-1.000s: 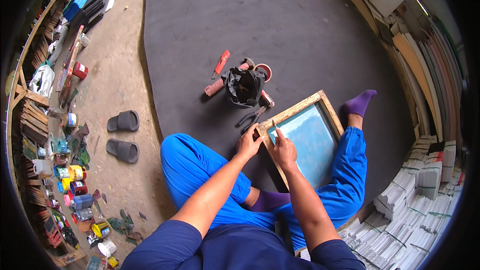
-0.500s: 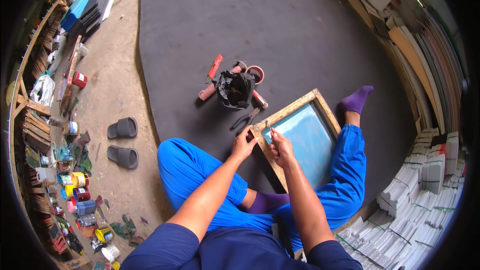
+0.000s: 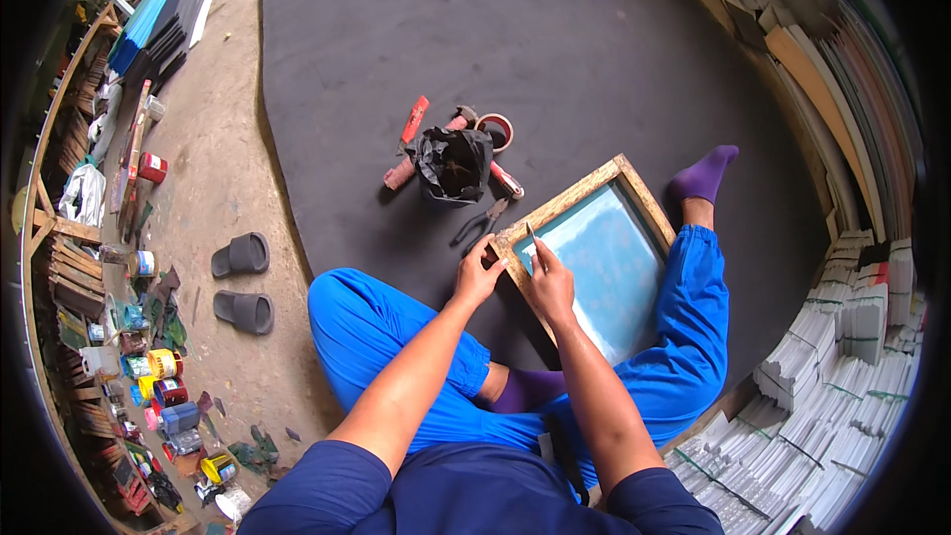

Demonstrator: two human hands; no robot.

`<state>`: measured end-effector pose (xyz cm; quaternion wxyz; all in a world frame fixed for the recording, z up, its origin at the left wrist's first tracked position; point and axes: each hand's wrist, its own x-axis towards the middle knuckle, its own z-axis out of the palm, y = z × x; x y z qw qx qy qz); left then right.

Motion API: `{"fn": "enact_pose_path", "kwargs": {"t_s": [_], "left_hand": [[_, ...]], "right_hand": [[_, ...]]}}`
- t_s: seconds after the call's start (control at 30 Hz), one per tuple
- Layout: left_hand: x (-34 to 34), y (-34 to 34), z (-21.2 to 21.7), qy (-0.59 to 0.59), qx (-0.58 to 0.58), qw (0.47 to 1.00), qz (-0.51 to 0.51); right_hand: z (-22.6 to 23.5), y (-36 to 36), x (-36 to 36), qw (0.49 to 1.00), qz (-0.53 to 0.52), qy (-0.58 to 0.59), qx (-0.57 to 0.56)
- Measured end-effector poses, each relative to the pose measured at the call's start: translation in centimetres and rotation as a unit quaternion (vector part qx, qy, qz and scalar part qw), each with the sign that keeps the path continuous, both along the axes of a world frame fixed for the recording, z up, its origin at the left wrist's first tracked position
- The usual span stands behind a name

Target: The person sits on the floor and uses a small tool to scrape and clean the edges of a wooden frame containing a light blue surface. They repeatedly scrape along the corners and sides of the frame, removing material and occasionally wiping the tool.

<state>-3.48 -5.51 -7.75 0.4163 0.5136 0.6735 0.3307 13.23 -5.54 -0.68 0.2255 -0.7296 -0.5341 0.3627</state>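
A wooden frame [image 3: 561, 199] with light blue mesh [image 3: 616, 272] stretched inside it rests tilted against my right leg. My left hand [image 3: 477, 275] is closed around its near left corner, thumb against the wood. Over the mesh's left edge is my right hand [image 3: 551, 287], pinching a thin pointed blade [image 3: 531, 234] whose tip points away from me toward the inner corner of the wood. My fingers hide the blade's lower part. Just beyond my left hand lie dark-handled pliers [image 3: 479, 223] on the black mat.
On the black mat [image 3: 396, 30] stand a black-bag-lined container [image 3: 454, 166], a tape roll [image 3: 495, 130], a red cutter [image 3: 414, 121] and a red-and-white tool [image 3: 506, 180]. Sandals [image 3: 243, 256] lie left. Paint cans [image 3: 164, 364] line the left side; bundled white sheets [image 3: 792, 436] sit at right.
My right hand has turned so its back faces up more, and the blade now stands more plainly above the fingers. My left hand keeps its hold on the frame. The whole view has shifted slightly.
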Motion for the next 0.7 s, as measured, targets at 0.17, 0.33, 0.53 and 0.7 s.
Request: {"fn": "enact_pose_path", "kwargs": {"t_s": [0.17, 0.33, 0.53, 0.7], "left_hand": [[-0.1, 0.1, 0.3, -0.029, -0.038, 0.999, 0.006], [-0.2, 1.1, 2.1, 0.146, 0.132, 0.98, -0.009], [3.6, 6.3, 6.3, 0.336, 0.273, 0.892, -0.129], [4.6, 8.2, 4.2, 0.492, 0.279, 0.8, -0.199]], "right_hand": [[1.2, 1.9, -0.2, 0.998, -0.021, 0.053, 0.03], [-1.8, 1.9, 2.1, 0.986, -0.052, 0.123, 0.105], [-2.3, 0.3, 2.3, 0.982, -0.068, 0.157, 0.073], [-1.9, 0.0, 2.4, 0.978, -0.079, 0.178, 0.078]]}}
